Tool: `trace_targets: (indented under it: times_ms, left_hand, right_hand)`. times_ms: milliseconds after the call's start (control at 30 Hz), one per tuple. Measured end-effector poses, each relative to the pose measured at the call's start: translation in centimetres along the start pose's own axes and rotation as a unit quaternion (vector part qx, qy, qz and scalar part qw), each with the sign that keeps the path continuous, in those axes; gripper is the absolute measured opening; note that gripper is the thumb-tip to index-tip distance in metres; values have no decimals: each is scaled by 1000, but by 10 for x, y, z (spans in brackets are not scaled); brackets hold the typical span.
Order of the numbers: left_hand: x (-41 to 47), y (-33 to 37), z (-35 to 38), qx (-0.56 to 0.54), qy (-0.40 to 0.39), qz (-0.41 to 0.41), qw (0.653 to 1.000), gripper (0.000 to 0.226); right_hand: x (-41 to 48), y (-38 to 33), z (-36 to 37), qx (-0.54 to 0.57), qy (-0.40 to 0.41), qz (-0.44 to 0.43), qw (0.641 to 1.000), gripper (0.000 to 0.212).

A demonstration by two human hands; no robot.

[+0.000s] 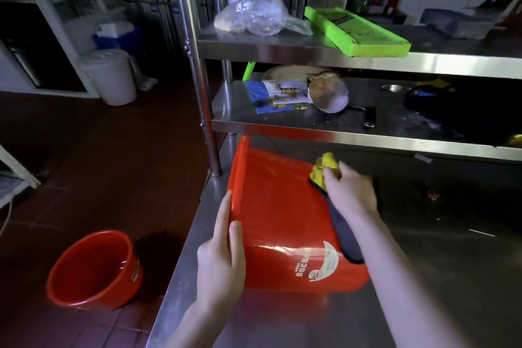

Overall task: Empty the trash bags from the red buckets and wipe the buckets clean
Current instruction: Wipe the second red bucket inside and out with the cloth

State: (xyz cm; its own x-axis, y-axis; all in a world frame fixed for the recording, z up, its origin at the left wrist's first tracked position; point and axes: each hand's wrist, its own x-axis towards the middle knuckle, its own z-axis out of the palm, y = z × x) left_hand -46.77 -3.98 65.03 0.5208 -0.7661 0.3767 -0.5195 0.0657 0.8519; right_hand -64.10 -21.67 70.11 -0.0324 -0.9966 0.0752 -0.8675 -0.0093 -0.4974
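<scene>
Left hand (223,251) flat on tipped bucket (276,206), right hand (350,189) gripping cloth (324,167), bucket's inside unseen

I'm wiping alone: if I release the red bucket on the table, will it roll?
Probably: the red bucket lies on its side, round wall on the steel table. Glossy plastic, so likely light and slippery; the left hand steadies it while the yellow cloth rubs.
</scene>
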Motion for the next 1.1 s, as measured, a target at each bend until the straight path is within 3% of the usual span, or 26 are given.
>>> trace_targets:
  times_ms: [67, 133, 233, 333, 400, 467, 533, 633, 767, 900, 1033, 1100]
  left_hand:
    - [-9, 4, 10, 25, 15, 0, 1000, 47]
    - [-16, 7, 17, 34, 30, -3, 999, 48]
    - [-21, 5, 22, 27, 45, 8, 999, 47]
    - [-25, 3, 22, 34, 38, 2, 999, 46]
    - [-27, 3, 21, 35, 32, -8, 999, 47]
    - [-31, 4, 22, 28, 26, -5, 999, 47]
    - [-34, 6, 25, 27, 33, 0, 999, 47]
    - [-35, 8, 28, 46, 46, 9, 998, 49]
    - [-34, 8, 22, 36, 40, -22, 998, 48]
    - [-7, 19, 2, -11, 17, -90, 996, 37]
    - [79, 55, 0, -56, -41, -167, 984, 70]
    - [107, 72, 17, 35, -72, -193, 978, 71]
  right_hand:
    - [-23, -29, 10, 40, 44, -129, 990, 42]
    - [-53, -59, 19, 88, 70, -266, 957, 38]
    - [-66, -68, 22, 124, 56, -365, 921, 45]
    - [-35, -24, 12, 96, 47, -316, 943, 47]
    - [-2, 19, 1, 84, 16, -173, 981, 50]
    - [23, 53, -11, 77, -24, -29, 996, 52]
    - [29, 63, -15, 65, -39, -1, 997, 51]
    - [4, 29, -7, 33, -4, -117, 993, 51]
    - [-56, -37, 10, 87, 26, -344, 934, 49]
    - [-82, -40, 18, 97, 61, -372, 921, 49]
    - [-106, -22, 36, 84, 77, -430, 896, 51]
    - [-108, -14, 43, 94, 78, -461, 879, 49]
